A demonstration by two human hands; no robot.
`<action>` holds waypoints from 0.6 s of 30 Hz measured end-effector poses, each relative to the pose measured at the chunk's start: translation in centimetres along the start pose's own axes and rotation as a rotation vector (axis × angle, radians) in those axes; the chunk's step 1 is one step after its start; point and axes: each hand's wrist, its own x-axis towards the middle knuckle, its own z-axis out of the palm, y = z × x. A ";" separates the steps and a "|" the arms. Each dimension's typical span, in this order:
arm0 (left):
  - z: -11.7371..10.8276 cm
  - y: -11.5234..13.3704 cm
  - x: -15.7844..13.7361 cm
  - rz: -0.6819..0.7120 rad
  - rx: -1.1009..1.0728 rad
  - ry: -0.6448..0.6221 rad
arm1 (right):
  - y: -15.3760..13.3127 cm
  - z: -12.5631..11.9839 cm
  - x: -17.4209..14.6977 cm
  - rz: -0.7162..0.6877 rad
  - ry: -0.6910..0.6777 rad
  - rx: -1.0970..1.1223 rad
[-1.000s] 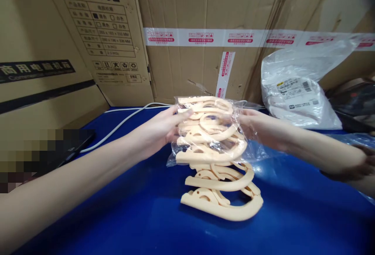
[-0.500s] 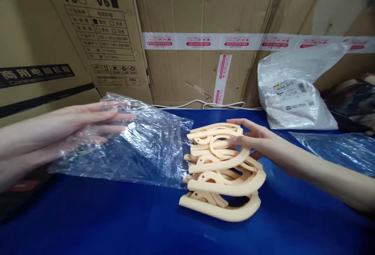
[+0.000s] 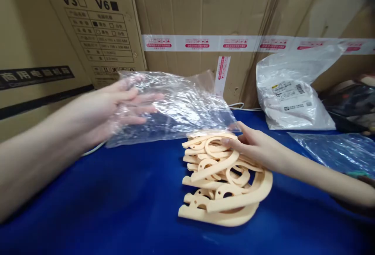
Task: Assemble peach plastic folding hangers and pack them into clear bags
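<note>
The person's right hand [image 3: 254, 145] is closed on the far part of a pile of cream-coloured hangers [image 3: 216, 166], its thumb lying on top and its other fingers bent behind, partly hidden. How many hangers that grip takes in cannot be told. The pile rests on a blue table [image 3: 131, 204], to the left of this grip and on the near side of it. The hangers overlap one another, with their rounded ends toward the right and their straight ends toward the left.

The left hand [image 3: 109, 110], a little blurred, is well to the left of the right grip and farther from the viewer. It is spread wide, fingers apart and stretched toward the right. A clear bag [image 3: 187, 104], crinkled and shiny, shows over these fingers; whether they are inside it or only behind it is unclear. The bag reaches from the left hand across to just beside the right fingertips, above the table and beyond the hangers.

Past the right grip, on its right, sits a white parcel [image 3: 294, 104] with a printed label, and nearer lies some flat clear plastic [image 3: 336, 149]. Beyond the left hand stands a printed carton [image 3: 102, 36]; farther back, beyond both hands, cardboard [image 3: 202, 13] bears red-and-white tape [image 3: 211, 44].
</note>
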 end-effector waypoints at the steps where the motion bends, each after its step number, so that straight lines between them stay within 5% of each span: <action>1: 1.2 -0.3 -0.1 0.003 -0.017 -0.094 | 0.1 -0.4 0.0 0.002 0.009 -0.110; 5: 4.5 -1.7 0.5 0.016 -0.091 -0.291 | 1.5 -4.1 1.3 0.022 0.267 -0.368; 9: 8.1 -2.7 0.6 0.024 -0.071 -0.606 | 2.6 -9.4 3.8 -0.013 0.479 -0.135; 12: 11.5 -2.7 0.0 0.098 0.022 -0.693 | 0.9 -11.0 4.2 -0.101 0.316 0.261; 15: 14.1 -2.3 -0.9 0.143 0.056 -0.760 | -1.7 -10.4 3.2 -0.223 0.091 0.215; 18: 14.5 -2.5 -1.6 0.128 0.105 -0.831 | -2.6 -10.1 2.2 -0.189 0.138 0.227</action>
